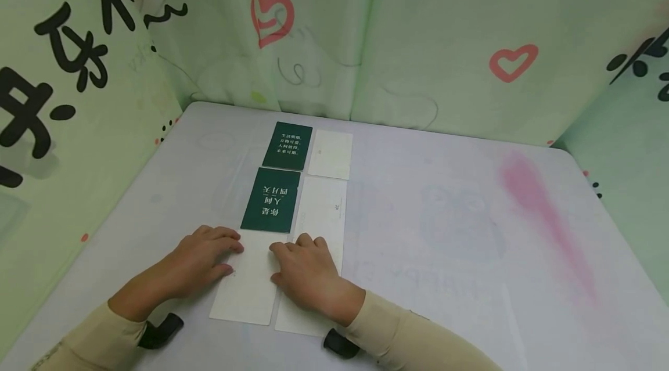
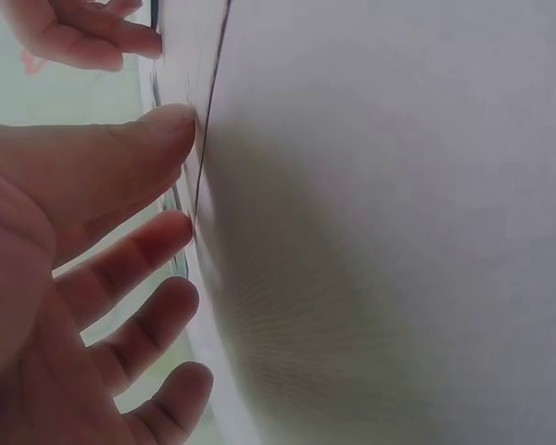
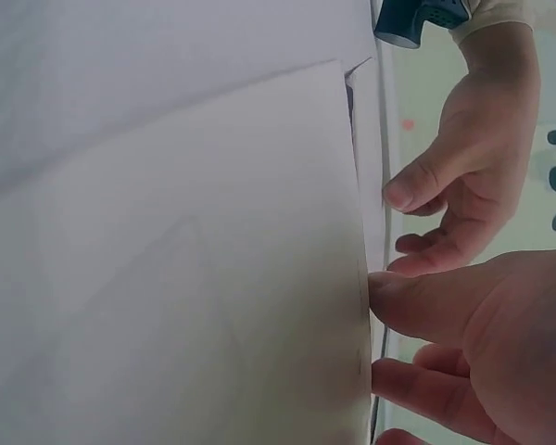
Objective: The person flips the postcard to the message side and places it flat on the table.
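A white card [image 1: 245, 295] lies flat on the table between my two hands. My left hand [image 1: 201, 260] is at its left edge with fingers loosely bent, and in the left wrist view the thumb [image 2: 139, 153] touches near the edge. Over the right-hand column of white cards [image 1: 321, 208], my right hand [image 1: 308, 272] has its thumb and fingertips at the white card's right edge. Just beyond lies a green card [image 1: 272, 200] with white characters, and past it another green card [image 1: 287, 146]. My right hand and forearm hide part of the right column.
A smaller white card [image 1: 330, 154] lies beside the far green card. The white table [image 1: 418, 301] has a pink smear [image 1: 543, 220] at right. Printed green curtains [image 1: 418, 28] enclose its back and sides. Black devices [image 1: 162, 330] are strapped at both wrists.
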Demonstrator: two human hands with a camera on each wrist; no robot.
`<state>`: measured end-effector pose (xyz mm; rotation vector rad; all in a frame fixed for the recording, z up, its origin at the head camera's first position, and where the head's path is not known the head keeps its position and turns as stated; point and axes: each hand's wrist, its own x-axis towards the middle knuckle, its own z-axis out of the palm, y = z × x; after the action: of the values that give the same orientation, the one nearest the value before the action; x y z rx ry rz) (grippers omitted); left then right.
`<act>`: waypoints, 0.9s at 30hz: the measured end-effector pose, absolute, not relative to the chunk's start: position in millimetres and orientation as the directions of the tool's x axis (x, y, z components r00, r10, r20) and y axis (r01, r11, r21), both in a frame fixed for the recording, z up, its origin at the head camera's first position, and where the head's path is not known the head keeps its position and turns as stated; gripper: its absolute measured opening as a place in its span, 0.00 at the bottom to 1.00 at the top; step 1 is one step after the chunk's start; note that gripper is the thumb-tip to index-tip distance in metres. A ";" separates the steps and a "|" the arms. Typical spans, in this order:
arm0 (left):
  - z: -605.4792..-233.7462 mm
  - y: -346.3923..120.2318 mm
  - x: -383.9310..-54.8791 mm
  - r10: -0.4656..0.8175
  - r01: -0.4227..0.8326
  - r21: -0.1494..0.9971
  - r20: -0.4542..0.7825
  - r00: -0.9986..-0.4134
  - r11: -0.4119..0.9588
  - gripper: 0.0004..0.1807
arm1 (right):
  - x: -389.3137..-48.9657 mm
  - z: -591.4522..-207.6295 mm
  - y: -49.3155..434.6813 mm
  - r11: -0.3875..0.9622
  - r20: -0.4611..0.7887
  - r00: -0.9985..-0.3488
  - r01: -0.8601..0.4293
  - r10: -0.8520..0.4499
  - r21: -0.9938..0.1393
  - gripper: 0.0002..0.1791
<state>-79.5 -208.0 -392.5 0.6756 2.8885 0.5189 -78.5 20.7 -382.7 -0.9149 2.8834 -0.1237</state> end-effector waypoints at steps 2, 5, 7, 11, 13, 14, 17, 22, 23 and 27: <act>-392.2 -209.1 -79.6 0.456 0.413 0.360 -0.042 -0.889 0.837 0.16 | -80.0 -383.2 20.3 0.808 -0.080 -0.806 -0.577 -0.587 -0.118 0.25; -390.6 -209.5 -81.1 0.461 0.412 0.371 -0.050 -0.886 0.832 0.16 | -85.5 -384.3 21.1 0.788 -0.073 -0.789 -0.596 -0.610 -0.154 0.25; -387.9 -208.7 -84.1 0.452 0.398 0.393 -0.052 -0.890 0.829 0.17 | -92.3 -383.6 23.0 0.769 -0.048 -0.778 -0.607 -0.626 -0.200 0.26; -378.3 -205.1 -98.8 0.405 0.339 0.464 -0.047 -0.913 0.818 0.26 | -113.2 -376.0 29.9 0.747 0.008 -0.784 -0.594 -0.621 -0.299 0.27; -373.2 -203.3 -111.0 0.384 0.304 0.504 -0.061 -0.921 0.809 0.33 | -127.4 -372.6 33.9 0.759 0.005 -0.803 -0.566 -0.596 -0.322 0.29; -371.8 -201.9 -118.6 0.381 0.292 0.514 -0.075 -0.922 0.807 0.36 | -134.7 -371.5 35.8 0.771 -0.007 -0.814 -0.548 -0.581 -0.325 0.30; -371.4 -197.0 -144.7 0.394 0.273 0.536 -0.123 -0.911 0.799 0.42 | -156.4 -372.8 39.6 0.807 -0.061 -0.833 -0.511 -0.550 -0.297 0.34; -379.5 -186.9 -182.1 0.429 0.285 0.495 -0.206 -0.880 0.821 0.43 | -179.3 -378.8 36.8 0.814 -0.136 -0.812 -0.528 -0.567 -0.242 0.43; -380.2 -185.6 -186.0 0.430 0.284 0.483 -0.222 -0.875 0.828 0.43 | -181.5 -379.8 35.2 0.811 -0.152 -0.804 -0.534 -0.574 -0.239 0.44; -379.1 -182.6 -191.8 0.411 0.264 0.450 -0.270 -0.871 0.853 0.41 | -185.3 -381.3 28.6 0.813 -0.207 -0.787 -0.548 -0.581 -0.198 0.48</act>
<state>-191.8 -182.6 -379.1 0.5042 2.6696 0.5755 -185.3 28.6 -381.3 -0.8702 2.7402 -0.1847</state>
